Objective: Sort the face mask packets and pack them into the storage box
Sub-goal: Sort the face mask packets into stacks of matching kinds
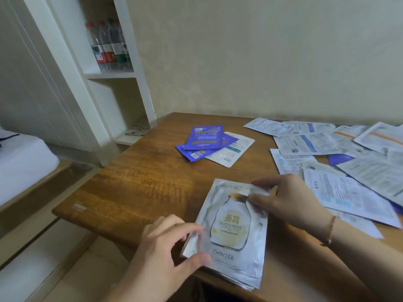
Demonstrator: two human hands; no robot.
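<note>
Both hands are on a silver stack of face mask packets [235, 234] at the near edge of the wooden tabletop [139, 184], left hand [168, 247] pinching its lower-left corner, right hand [290, 201] pinching the top edge, with blue packets [205, 138] and a loose white pile [340, 162] further back.

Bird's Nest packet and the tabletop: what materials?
Bird's Nest packet: likely foil-laminate plastic film; silvery sheen, crinkled edges, flexing under the hands. Tabletop: wood or wood-look veneer, semi-gloss; visible brown grain and soft glare. Solid or laminate, cannot tell.
</note>
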